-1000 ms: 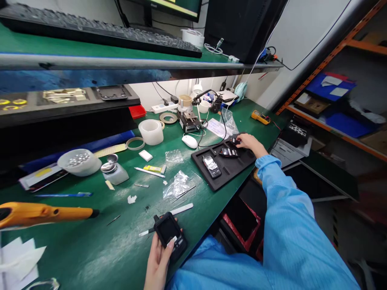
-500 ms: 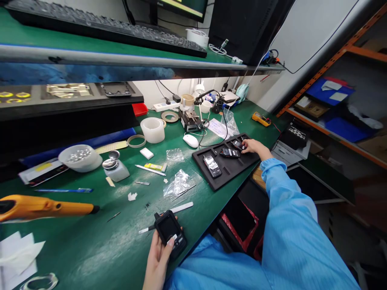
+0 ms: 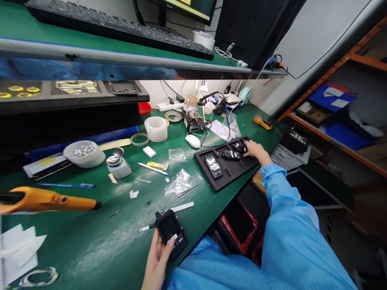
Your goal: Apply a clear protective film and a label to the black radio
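Note:
My left hand (image 3: 159, 251) is closed around a black handheld radio (image 3: 171, 231) with a small screen and a stubby antenna, its thumb on the keys below the screen. My right hand (image 3: 256, 151) reaches to the far right end of a black foam tray (image 3: 208, 179). Its fingers are bent down into the tray beside a dark handset (image 3: 240, 146); what lies under the fingertips is hidden. Also lying in the tray are a second handset (image 3: 231, 154) and a third handset (image 3: 213, 166) with a shiny face.
A white pen-like tool (image 3: 183, 207) and tweezers (image 3: 184, 192) lie near the left hand. Behind are clear plastic bags (image 3: 181, 181), a white mouse (image 3: 192, 141), a tape roll (image 3: 156, 129) and a pump bottle (image 3: 119, 166). An orange tool (image 3: 54, 200) juts in at left.
My right hand has moved slightly along the tray's right end, its fingers lower over the slot. The view has shifted a little. My left hand keeps the radio in the same place.

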`<state>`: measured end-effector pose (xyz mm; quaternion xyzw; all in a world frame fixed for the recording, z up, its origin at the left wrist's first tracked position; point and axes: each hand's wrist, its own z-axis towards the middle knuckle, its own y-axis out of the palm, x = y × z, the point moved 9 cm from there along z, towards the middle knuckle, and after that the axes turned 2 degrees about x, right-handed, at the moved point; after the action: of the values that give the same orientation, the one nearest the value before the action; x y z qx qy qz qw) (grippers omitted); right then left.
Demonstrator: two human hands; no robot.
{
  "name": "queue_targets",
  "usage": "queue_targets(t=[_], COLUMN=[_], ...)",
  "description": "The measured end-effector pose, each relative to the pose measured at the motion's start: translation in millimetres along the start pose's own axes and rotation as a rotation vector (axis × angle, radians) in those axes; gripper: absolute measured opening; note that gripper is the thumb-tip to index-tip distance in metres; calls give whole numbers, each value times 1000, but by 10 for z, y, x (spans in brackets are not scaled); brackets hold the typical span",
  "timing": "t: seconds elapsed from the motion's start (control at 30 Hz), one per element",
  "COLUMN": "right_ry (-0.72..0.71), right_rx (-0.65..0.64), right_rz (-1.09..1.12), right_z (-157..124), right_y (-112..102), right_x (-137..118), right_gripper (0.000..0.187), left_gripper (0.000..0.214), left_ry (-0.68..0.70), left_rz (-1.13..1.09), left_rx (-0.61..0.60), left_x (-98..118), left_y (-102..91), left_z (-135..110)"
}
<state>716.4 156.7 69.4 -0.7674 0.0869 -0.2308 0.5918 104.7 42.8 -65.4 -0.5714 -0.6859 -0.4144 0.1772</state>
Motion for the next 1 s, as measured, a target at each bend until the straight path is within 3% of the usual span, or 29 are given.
queue_targets(t=[0.17, 0.27, 0.33, 0.67, 0.87, 1.0], right_ry=[-245, -304, -310, -201, -77, -50], right_rx=[41, 32, 36, -43, -84, -10], right_rz=[127, 181, 210, 252, 294, 355], right_z=[-178, -230, -224, -77, -242, -362], right_y=[-9, 86, 115, 18, 138, 201], right_x=[-513, -713, -749, -443, -160, -146], right_gripper=[62, 73, 70, 70, 58, 59], left_gripper=[122, 122, 124, 126, 117, 120], left_ry=[13, 13, 3, -2, -4, -15], left_rz=[11, 42, 51, 25, 41, 40], left_rx=[-12, -16, -12, 0, -22, -28], left_x=[49, 64, 53, 31, 79, 90], left_y=[36, 26, 9, 16, 46, 55], left_z=[3, -6, -13, -14, -30, -45])
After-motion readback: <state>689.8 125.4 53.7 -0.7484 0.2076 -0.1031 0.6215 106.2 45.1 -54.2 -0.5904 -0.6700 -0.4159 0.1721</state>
